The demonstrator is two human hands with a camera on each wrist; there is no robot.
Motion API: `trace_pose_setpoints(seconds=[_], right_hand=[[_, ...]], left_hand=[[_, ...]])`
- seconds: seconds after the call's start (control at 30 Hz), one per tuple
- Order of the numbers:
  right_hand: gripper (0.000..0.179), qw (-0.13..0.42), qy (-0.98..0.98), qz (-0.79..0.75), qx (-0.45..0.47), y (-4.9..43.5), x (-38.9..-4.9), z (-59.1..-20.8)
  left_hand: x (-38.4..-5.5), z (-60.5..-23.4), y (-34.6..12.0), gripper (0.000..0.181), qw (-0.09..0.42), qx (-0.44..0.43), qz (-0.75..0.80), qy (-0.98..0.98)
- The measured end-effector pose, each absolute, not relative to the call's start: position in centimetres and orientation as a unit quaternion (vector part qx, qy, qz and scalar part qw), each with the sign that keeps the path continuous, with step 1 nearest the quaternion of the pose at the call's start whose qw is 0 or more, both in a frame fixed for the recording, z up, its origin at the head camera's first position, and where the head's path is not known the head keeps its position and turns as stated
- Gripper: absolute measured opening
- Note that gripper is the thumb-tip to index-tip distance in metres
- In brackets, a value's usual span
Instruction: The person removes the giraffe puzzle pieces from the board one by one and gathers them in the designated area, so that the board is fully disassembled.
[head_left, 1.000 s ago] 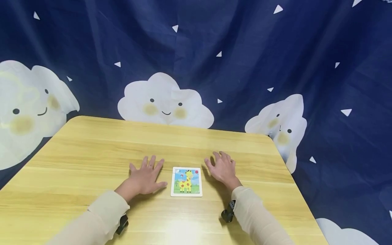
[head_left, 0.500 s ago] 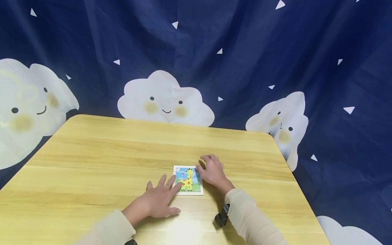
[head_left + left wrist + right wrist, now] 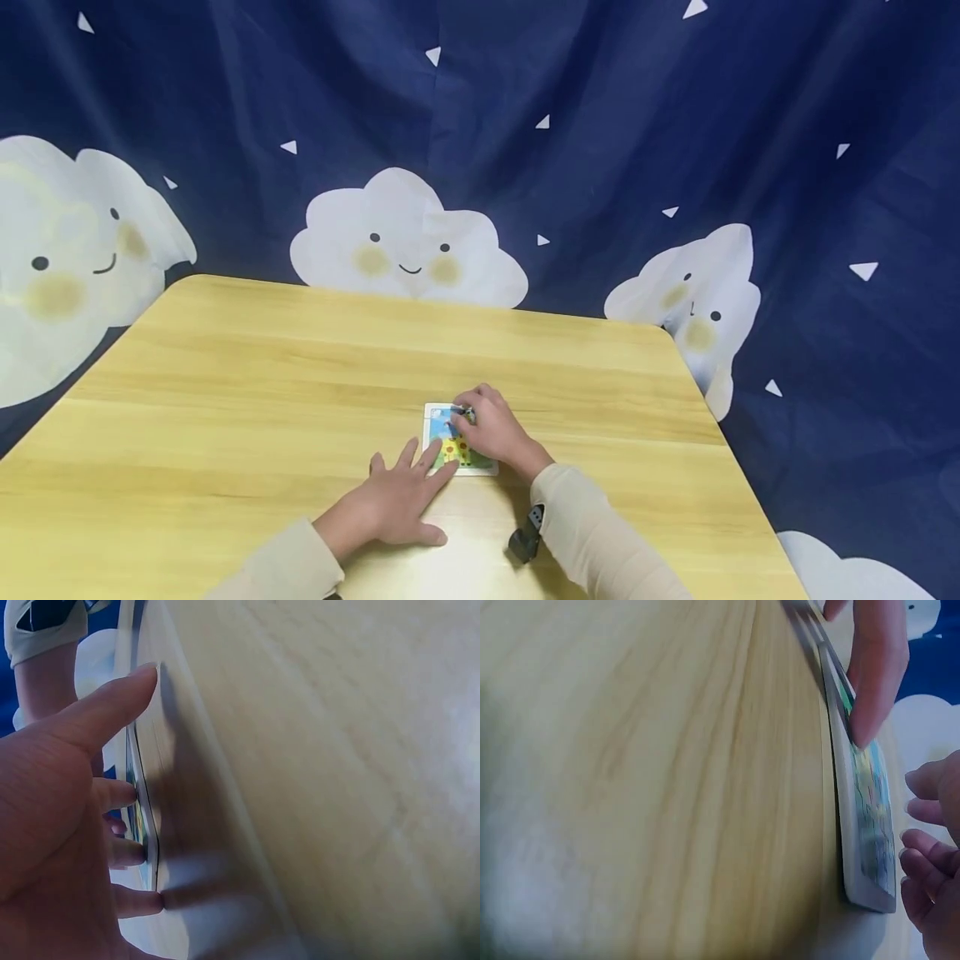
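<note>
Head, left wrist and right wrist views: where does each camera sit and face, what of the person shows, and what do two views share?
Head: on the head, facing forward and down at the framed picture; left hand, right hand and sleeves show.
Left wrist: on that wrist, facing low across the table; left hand and right forearm show.
Right wrist: on that wrist, facing likewise; right hand and left-hand fingers show.
Both wrist views show the picture's edge.

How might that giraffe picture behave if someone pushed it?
The giraffe picture is probably stiff, since its edges look straight rather than sagging. Its thin rim suggests it may be fairly light. Lying flat on the smooth-looking table, it would likely slide rather than roll or tip.
</note>
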State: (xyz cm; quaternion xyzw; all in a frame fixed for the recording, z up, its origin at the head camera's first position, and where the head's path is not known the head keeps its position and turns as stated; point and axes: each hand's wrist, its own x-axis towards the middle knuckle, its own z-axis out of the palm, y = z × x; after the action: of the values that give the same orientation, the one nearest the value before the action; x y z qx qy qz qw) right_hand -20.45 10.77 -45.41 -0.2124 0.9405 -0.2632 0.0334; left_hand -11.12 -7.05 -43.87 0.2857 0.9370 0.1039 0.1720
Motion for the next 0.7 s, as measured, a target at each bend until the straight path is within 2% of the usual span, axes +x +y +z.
trace_pose_setpoints(seconds=[0.7], right_hand=[[0.028, 0.058, 0.946, -0.23, -0.22, 9.3, -20.6, -45.7]], left_hand=[[-10.8, -43.3, -7.8, 0.086, 0.161, 0.294, 0.101, 0.937]])
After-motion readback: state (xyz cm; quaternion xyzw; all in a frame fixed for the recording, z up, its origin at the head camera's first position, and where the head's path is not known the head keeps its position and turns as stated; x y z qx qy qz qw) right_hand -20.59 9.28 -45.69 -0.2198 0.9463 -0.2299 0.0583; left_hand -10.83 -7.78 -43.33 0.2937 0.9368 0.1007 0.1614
